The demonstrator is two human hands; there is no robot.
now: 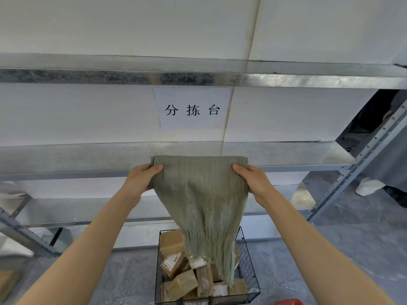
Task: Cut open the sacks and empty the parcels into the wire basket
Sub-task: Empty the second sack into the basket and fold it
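A grey-green woven sack hangs upside down in front of me, its frayed open mouth down over the black wire basket. My left hand grips the sack's upper left corner and my right hand grips its upper right corner, both held high. The sack looks limp and flat. Several brown cardboard parcels lie piled in the basket, some with white labels. A white parcel shows right at the sack's mouth.
A metal shelving rack stands right behind the basket, with a paper sign on the white wall board. An angled rack upright is at the right. A red object lies on the concrete floor at bottom right.
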